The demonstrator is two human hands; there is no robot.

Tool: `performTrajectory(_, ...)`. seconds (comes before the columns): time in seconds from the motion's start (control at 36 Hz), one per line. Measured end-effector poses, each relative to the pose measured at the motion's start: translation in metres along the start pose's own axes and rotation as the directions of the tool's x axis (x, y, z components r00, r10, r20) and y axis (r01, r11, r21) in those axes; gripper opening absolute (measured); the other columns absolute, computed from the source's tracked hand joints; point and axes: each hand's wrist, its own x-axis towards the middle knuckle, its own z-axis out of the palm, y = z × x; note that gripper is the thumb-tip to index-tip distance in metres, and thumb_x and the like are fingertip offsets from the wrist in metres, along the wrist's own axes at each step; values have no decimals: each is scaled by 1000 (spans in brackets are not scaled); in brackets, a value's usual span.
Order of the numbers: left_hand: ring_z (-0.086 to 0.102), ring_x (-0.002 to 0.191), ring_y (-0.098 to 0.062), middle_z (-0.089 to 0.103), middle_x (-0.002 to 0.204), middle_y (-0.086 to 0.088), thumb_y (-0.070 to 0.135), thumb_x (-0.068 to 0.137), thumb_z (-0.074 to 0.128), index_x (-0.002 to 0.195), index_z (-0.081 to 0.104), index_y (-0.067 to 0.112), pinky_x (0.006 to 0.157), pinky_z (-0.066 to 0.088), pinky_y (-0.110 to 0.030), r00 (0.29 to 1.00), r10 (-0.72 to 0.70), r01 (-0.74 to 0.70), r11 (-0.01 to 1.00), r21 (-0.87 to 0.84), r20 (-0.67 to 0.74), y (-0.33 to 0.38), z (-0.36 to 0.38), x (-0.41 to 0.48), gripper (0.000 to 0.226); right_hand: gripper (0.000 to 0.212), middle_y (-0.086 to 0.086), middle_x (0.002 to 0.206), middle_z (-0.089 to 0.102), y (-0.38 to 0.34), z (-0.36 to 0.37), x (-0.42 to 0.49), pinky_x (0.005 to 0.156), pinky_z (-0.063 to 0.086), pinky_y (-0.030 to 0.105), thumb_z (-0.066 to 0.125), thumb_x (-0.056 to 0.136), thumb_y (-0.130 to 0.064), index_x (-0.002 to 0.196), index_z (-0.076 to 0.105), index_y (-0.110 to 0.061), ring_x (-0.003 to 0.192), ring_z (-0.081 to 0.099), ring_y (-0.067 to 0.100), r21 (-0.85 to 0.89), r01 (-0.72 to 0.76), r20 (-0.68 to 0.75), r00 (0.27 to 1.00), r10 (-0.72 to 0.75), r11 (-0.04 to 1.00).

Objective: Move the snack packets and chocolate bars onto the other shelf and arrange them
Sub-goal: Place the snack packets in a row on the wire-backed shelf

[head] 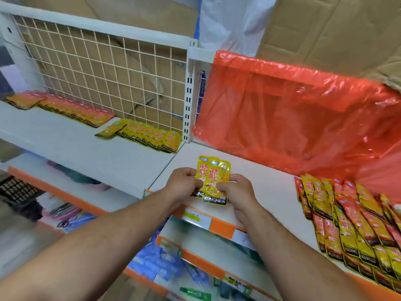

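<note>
Yellow snack packets (213, 180) pinched between left hand (181, 183) and right hand (235, 192), above white shelf (271, 187).

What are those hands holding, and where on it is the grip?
A few yellow snack packets: left hand grips their left edge, right hand their right edge.

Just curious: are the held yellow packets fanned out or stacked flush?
Fanned out: the yellow packets overlap, their tops and bottoms offset.

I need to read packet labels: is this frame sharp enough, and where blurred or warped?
Head view: held yellow packets sharp, brand print legible; lower shelves at bottom left blurred; wide-angle stretch toward frame edges; red plastic sheet shows glare.
</note>
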Motion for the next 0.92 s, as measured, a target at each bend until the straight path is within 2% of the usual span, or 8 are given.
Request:
performTrajectory(0.06, 67, 67, -16, 73, 79, -3, -2, 82, 70, 89, 71, 12, 63, 55, -28, 999, -13, 12, 1000, -10, -47, -6, -16, -9, 16, 23, 11, 89, 74, -1, 15, -9, 69, 56, 32, 70, 77, 8, 91, 65, -10, 76, 70, 22, 12, 2, 40, 999, -2, 1000)
performTrajectory(0.14, 72, 78, -24, 75, 84, -6, 1, 79, 73, 89, 71, 15, 76, 59, -40, 993, -22, 21, 1000, -15, -114, -10, -39, -18, 17, 23, 9, 83, 73, -6, 37, -19, 71, 58, 36, 68, 78, 10, 86, 64, -11, 74, 70, 23, 25, 5, 94, 996, -7, 1000)
performTrajectory(0.25, 73, 81, -28, 75, 86, -10, 0, 80, 73, 93, 69, 10, 78, 61, -44, 987, -15, 9, 999, -40, -162, -13, -67, -26, 18, 23, 9, 87, 73, -12, 62, -26, 61, 52, 28, 70, 77, 7, 92, 64, -10, 73, 70, 20, 1, 31, 122, 992, -31, 1000)
performTrajectory(0.47, 68, 64, -18, 74, 80, -8, -2, 82, 68, 88, 72, 14, 63, 56, -29, 973, -14, -1, 998, -68, -230, -21, -125, -22, 18, 22, 13, 91, 73, -22, 124, -27, 72, 58, 38, 69, 78, 8, 90, 64, -10, 79, 71, 26, -28, 45, 164, 986, -40, 999)
performTrajectory(0.61, 68, 67, -18, 74, 80, -3, -3, 81, 64, 85, 73, 20, 66, 58, -32, 968, 11, -22, 999, -38, -251, -26, -177, 2, 25, 23, 10, 86, 72, -30, 181, -17, 56, 53, 27, 69, 78, 9, 90, 63, -10, 70, 70, 20, -31, 48, 154, 987, -42, 998)
performTrajectory(0.69, 69, 71, -17, 74, 80, 0, 0, 79, 67, 80, 71, 27, 70, 57, -31, 963, 29, -27, 1000, 10, -267, -30, -214, 22, 28, 25, 11, 88, 73, -34, 222, -7, 54, 51, 25, 71, 77, 8, 93, 64, -9, 71, 70, 20, -30, 38, 133, 991, -33, 999)
performTrajectory(0.81, 67, 74, -15, 74, 83, 2, 10, 72, 72, 87, 75, 22, 71, 54, -27, 949, 62, -29, 993, 111, -309, -34, -265, 51, 20, 28, 11, 91, 75, -37, 278, 12, 62, 55, 29, 73, 72, 4, 97, 67, -6, 73, 70, 21, -78, 38, 101, 994, -30, 996)
performTrajectory(0.92, 64, 72, -13, 69, 75, 7, 10, 74, 76, 73, 67, 28, 64, 46, -22, 942, 70, -23, 989, 144, -328, -35, -307, 71, 21, 28, 9, 89, 75, -39, 324, 26, 72, 58, 38, 75, 70, 0, 96, 67, -8, 78, 73, 24, -93, 31, 72, 997, -25, 995)
